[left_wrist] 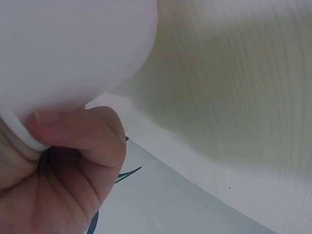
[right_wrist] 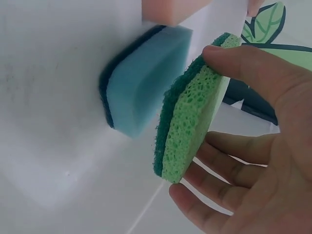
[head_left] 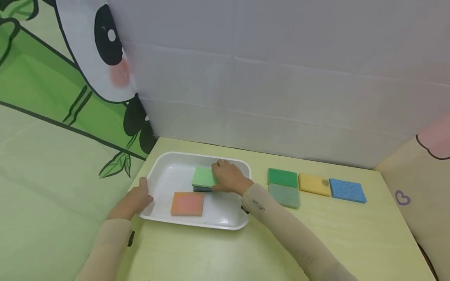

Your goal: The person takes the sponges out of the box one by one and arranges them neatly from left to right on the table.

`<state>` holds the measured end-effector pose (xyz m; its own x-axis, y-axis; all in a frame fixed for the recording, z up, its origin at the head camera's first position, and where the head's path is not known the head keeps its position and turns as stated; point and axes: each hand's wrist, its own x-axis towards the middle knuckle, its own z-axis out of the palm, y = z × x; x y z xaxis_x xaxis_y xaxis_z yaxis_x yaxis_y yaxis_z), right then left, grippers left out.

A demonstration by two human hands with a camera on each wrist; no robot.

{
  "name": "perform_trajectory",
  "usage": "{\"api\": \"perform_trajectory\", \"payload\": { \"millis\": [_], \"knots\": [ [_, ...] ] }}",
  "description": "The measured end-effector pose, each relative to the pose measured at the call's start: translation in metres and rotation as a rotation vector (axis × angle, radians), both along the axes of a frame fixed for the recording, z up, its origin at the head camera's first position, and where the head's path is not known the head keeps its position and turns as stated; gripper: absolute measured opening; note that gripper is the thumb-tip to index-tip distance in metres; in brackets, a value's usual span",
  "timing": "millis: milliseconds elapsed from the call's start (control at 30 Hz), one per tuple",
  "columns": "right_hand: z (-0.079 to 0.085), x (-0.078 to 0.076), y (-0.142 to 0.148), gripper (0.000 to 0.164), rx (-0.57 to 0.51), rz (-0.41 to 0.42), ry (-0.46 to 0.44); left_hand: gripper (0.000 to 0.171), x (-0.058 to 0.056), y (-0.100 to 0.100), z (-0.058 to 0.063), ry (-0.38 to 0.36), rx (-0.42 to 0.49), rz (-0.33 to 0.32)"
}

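Note:
My left hand (head_left: 135, 199) grips the left rim of a white tray (head_left: 161, 175); in the left wrist view the thumb lies over the tray's edge (left_wrist: 19, 129) with the other fingers bent beneath. Over the tray, my right hand (head_left: 228, 177) holds a light green sponge (right_wrist: 197, 112) between thumb and fingertips. That sponge has a dark green scouring layer on its underside. Just below it a light blue sponge (right_wrist: 141, 83) with a dark blue layer lies in the tray, a small gap between the two. Nearer the front of the tray lies a pink-orange sponge (head_left: 187, 204).
Right of the tray, on the pale yellow table (head_left: 218, 253), lie a green sponge (head_left: 283, 178), a pale green sponge (head_left: 284, 196), a yellow sponge (head_left: 313, 184) and a blue sponge (head_left: 348, 190). A white panel (head_left: 274, 105) stands behind the table, with printed walls at both sides.

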<state>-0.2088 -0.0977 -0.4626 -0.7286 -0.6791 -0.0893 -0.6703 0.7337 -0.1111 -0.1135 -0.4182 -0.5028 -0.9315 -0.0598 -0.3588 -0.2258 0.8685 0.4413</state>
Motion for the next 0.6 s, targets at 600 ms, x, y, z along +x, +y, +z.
{"api": "perform_trajectory", "payload": {
  "millis": [600],
  "knots": [
    [0.028,-0.007,0.081,0.068,-0.056,0.038,0.044,0.061,-0.003,0.019,0.002,-0.017,0.019,0.060]
  ]
}}
